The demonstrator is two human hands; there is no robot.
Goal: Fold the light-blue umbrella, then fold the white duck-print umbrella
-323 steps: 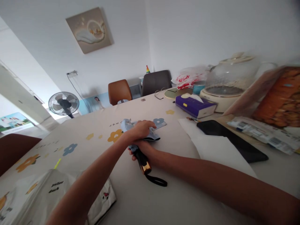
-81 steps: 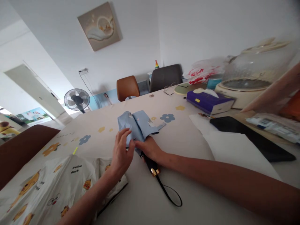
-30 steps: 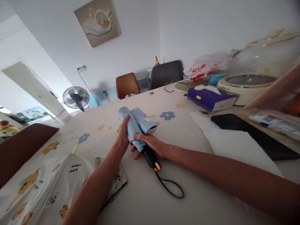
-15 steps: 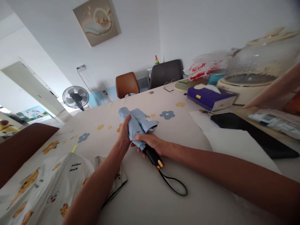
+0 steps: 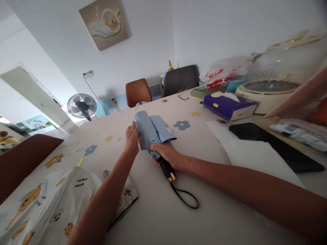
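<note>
A folded light-blue umbrella (image 5: 149, 131) slants over the table, its canopy flaps partly loose and spread. My right hand (image 5: 166, 154) is wrapped round it where the fabric meets the black handle (image 5: 166, 169). A gold-coloured end and a black wrist loop hang toward me. At the canopy's left edge is my left hand (image 5: 132, 139), fingers stretched upward and loosened beside the fabric; whether its far fingers touch the cloth is hidden.
White cloth printed with ducks (image 5: 63, 200) lies at the left front. On the right are paper sheets (image 5: 252, 160), a black flat object (image 5: 276, 146), a purple tissue pack (image 5: 227, 105) and a glass-lidded appliance (image 5: 270, 92). Eyeglasses (image 5: 184, 93) rest at the back.
My left hand has loosened from round the canopy and shifted left to its edge. The fabric flaps have spread wider. My right hand keeps its hold, with the handle swung slightly left.
</note>
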